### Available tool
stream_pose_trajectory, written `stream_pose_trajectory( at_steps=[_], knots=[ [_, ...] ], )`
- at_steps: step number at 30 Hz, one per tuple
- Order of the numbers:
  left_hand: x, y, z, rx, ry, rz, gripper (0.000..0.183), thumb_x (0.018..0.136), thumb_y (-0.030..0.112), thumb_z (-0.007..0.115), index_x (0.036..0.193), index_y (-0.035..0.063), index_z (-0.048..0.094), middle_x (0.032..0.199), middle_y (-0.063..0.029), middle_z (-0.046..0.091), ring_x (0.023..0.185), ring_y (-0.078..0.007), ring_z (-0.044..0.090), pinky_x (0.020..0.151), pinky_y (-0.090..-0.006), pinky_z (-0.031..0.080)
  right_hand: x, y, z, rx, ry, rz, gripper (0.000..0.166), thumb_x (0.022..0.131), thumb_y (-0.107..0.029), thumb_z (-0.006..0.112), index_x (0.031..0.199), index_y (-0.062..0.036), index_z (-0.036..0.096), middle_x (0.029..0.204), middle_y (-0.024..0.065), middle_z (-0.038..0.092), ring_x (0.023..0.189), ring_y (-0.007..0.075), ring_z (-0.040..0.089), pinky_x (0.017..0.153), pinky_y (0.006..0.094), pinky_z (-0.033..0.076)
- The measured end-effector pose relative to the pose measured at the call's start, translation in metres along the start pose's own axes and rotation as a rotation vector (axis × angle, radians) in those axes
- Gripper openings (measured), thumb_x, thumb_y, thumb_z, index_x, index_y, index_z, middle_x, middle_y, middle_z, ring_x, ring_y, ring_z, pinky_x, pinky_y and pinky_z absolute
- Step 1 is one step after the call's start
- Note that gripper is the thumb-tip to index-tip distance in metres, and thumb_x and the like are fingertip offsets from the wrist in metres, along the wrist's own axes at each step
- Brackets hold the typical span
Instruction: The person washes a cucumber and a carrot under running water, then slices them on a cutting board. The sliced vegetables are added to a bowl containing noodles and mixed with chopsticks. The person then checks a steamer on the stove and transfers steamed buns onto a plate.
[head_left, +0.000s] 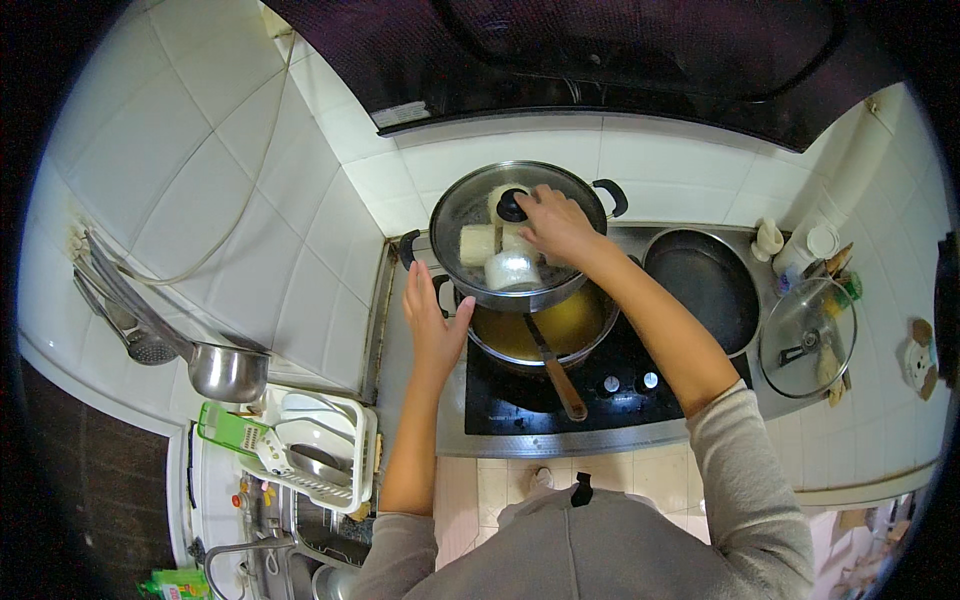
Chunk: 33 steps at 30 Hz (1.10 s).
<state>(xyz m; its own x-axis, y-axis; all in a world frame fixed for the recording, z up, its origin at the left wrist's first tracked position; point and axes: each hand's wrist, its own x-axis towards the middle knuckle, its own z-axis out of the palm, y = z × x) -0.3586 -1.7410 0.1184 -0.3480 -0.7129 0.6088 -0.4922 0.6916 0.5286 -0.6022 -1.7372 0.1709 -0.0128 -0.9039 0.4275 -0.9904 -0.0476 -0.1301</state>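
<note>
My right hand (556, 225) is on the black knob (513, 205) of a glass lid (469, 199), its fingers curled at the knob's side. The lid lies over a two-handled pot; several pale cylindrical pieces (478, 245) show through the glass. Fingers spread, my left hand (439, 319) is near the pot's black left handle (409, 249); contact is unclear. Below the lidded pot, partly covered by it, a second pot (499, 356) contains yellowish liquid (510, 330). A wooden-handled utensil (564, 386) rests across its near rim.
A frying pan (701, 292) and another glass lid (832, 330) are at the right. The range hood (600, 67) overhangs the black cooktop (495, 412). At lower left are a dish rack (367, 450), a faucet (240, 547) and a hanging metal saucepan (229, 373).
</note>
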Motion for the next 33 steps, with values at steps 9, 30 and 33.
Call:
stream_pose_trajectory(
  at_steps=[9,30,33],
  knots=[
    [-0.009,-0.004,-0.002,-0.17,0.001,-0.128,0.085,0.077,0.024,0.068,0.141,-0.0023,0.018,0.141,-0.0252,0.026,0.13,-0.0371,0.026,0.107,-0.0434,0.02,0.038,-0.007,0.015,-0.113,-0.04,0.03,0.04,0.078,-0.028,0.065,0.112,-0.0089,0.058,0.106,0.0179,0.055,0.102,0.0335,0.053,0.08,0.0451,0.045],
    [-0.02,-0.007,-0.009,-0.227,0.001,-0.191,0.082,0.08,0.022,0.066,0.141,-0.0025,0.017,0.144,-0.0238,0.022,0.133,-0.0352,0.02,0.108,-0.0412,0.018,0.047,0.006,0.026,0.077,0.031,0.076,0.042,0.073,-0.026,0.07,0.107,-0.0035,0.059,0.104,0.0214,0.057,0.1,0.0375,0.056,0.086,0.0451,0.046],
    [-0.02,0.011,-0.014,-0.22,0.003,-0.17,0.081,0.081,0.022,0.066,0.141,-0.0024,0.017,0.144,-0.0236,0.022,0.132,-0.0354,0.021,0.108,-0.0413,0.018,0.049,0.003,0.012,0.087,-0.001,0.073,0.045,0.072,-0.026,0.07,0.108,-0.0011,0.056,0.1,0.0239,0.057,0.095,0.0391,0.057,0.084,0.0462,0.047]
  ],
)
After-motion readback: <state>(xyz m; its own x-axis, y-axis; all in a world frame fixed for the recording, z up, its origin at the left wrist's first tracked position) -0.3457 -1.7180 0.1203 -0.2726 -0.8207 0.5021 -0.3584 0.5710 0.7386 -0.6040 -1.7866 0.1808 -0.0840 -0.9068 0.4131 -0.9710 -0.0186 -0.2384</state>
